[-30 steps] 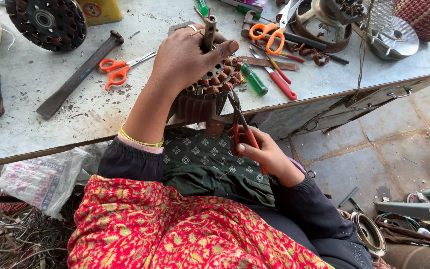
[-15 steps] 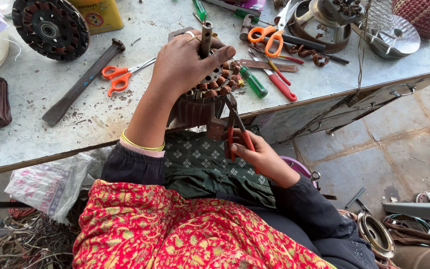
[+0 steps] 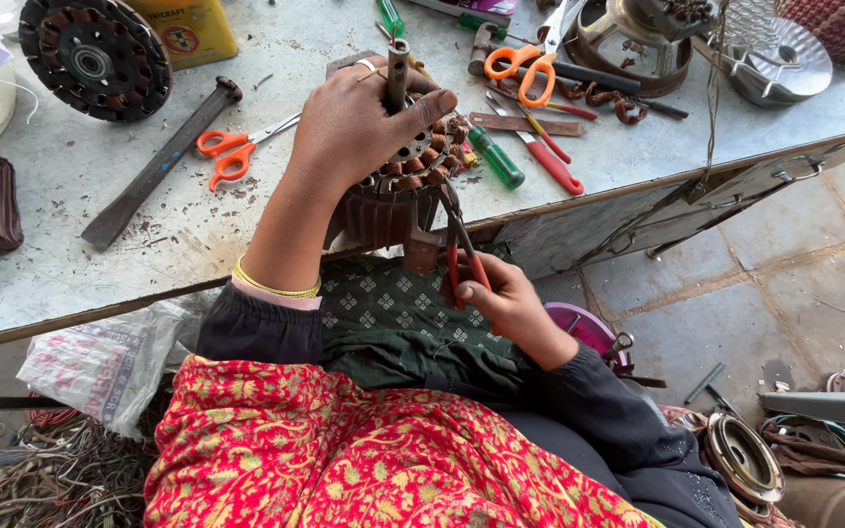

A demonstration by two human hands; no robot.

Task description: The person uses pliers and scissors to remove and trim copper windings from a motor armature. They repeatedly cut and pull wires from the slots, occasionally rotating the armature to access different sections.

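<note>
- The left hand (image 3: 359,122) is clamped over the top of a stator (image 3: 398,191), fingers wrapped round the shaft (image 3: 398,66) that sticks up from it.
- The stator sits tilted at the near edge of the bench (image 3: 70,264), under the left palm and just above the right hand.
- The right hand (image 3: 506,303) is closed on red-handled pliers (image 3: 462,249), whose tips reach up into the copper coils (image 3: 432,161) on the stator's right side.
- Risk, as a judgement: the stator hangs close to the bench edge, so a hard pull with the pliers could drag it off onto the person's lap if the left grip slackens.
- Another risk: the plier tips could slip off the wire and jerk down toward the right wrist, or scrape the neighbouring coils.
- The left thumb lies near the coils being worked, so a slip upward could catch it.
- Pose: the left arm reaches forward with the wrist bent down and the palm pressing; a yellow bangle (image 3: 276,286) sits at the cuff.
- The right forearm comes up from below the bench, wrist cocked, pliers pointing up and slightly left.
- Beyond the left hand lie orange scissors (image 3: 237,156), a green screwdriver (image 3: 496,156) and a second stator (image 3: 95,57).
</note>
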